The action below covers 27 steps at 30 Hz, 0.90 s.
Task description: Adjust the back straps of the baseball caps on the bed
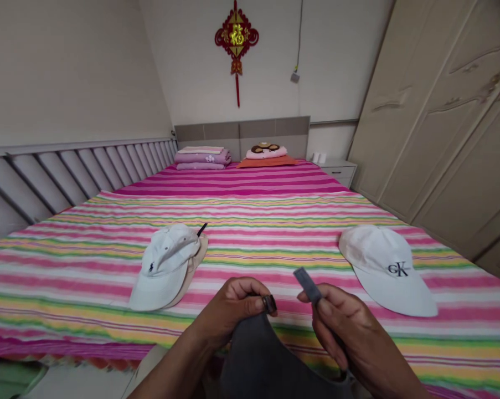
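A dark grey cap [266, 360] hangs at the bottom centre, its back opening facing up. My left hand [237, 307] pinches the metal buckle [269, 303] at one side of that opening. Between the thumb and fingers of my right hand [345, 321] is the grey strap [307, 284], its free end pointing up and left. Buckle and strap are apart. On the bed to the left lies a white cap [166, 266] with a small dark logo, overlapping a beige cap [196, 263]. A white cap with "CK" lettering [382, 266] rests at the right.
The bed has a striped cover [250, 221]. Folded purple bedding [202, 158] and a pink and orange stack [267, 158] sit by the headboard [274, 130]. A metal rail [87, 166] runs along the left; a nightstand [336, 169] and wardrobe [432, 111] stand at the right.
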{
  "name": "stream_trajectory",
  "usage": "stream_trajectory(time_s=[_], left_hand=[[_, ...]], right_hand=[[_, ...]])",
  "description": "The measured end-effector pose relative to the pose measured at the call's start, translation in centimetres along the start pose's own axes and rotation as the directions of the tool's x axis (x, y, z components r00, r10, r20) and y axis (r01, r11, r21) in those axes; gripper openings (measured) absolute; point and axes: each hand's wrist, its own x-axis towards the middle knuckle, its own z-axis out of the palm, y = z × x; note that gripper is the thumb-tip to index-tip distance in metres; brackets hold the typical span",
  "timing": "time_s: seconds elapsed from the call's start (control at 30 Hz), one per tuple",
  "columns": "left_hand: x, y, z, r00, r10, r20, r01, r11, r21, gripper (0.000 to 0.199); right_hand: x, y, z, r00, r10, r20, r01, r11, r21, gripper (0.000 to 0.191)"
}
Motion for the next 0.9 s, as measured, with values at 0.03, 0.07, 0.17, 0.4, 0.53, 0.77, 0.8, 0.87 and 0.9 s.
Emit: stream_trajectory(time_s=[0.03, 0.07, 0.17, 0.4, 0.53, 0.77, 0.8, 0.87, 0.9], left_hand=[[0.0, -0.1, 0.1, 1.0, -0.009, 0.011, 0.009, 1.0, -0.014, 0.01], [0.1, -0.1, 0.3, 1.0, -0.019, 0.02, 0.019, 0.999, -0.029, 0.01], [0.2, -0.4, 0.4, 0.999, -0.031, 0.031, 0.033, 0.997, -0.071, 0.013], [0.4, -0.8, 0.2, 1.0, -0.022, -0.003, 0.021, 0.982, -0.19, 0.013], [0.6, -1.2, 0.1, 1.0, 0.006, -0.01, -0.008, 0.97, -0.244, 0.015], [1.2, -2.0, -0.2, 1.0, -0.016, 0.022, 0.022, 0.958, -0.285, 0.025], [1.2, -2.2, -0.3, 0.999, -0.015, 0.029, 0.023, 0.955, -0.296, 0.025], [1.2, -2.5, -0.4, 1.0, -0.014, 0.024, 0.02, 0.949, -0.315, 0.025], [1.2, -2.6, -0.5, 1.0, -0.013, 0.009, 0.015, 0.947, -0.322, 0.025]], right_hand=[[0.2, -0.1, 0.1, 1.0, 0.004, 0.021, -0.003, 0.999, -0.05, 0.027], [0.4, -0.1, 0.2, 0.999, 0.004, 0.037, -0.001, 0.996, -0.09, 0.026], [0.9, -0.2, 0.6, 0.999, 0.006, 0.052, 0.001, 0.992, -0.125, 0.023], [2.1, 0.1, 1.4, 0.997, 0.066, 0.036, -0.066, 0.998, -0.003, 0.03], [2.6, 0.9, 1.6, 0.993, 0.09, 0.082, -0.097, 0.992, 0.078, 0.031], [3.1, 2.2, 2.0, 0.976, 0.135, 0.172, -0.166, 0.97, 0.18, 0.032], [3.1, 2.4, 2.1, 0.973, 0.134, 0.186, -0.17, 0.967, 0.19, 0.032], [3.2, 2.6, 2.1, 0.97, 0.13, 0.204, -0.171, 0.964, 0.202, 0.031], [3.3, 2.7, 2.1, 0.97, 0.128, 0.208, -0.171, 0.964, 0.205, 0.031]])
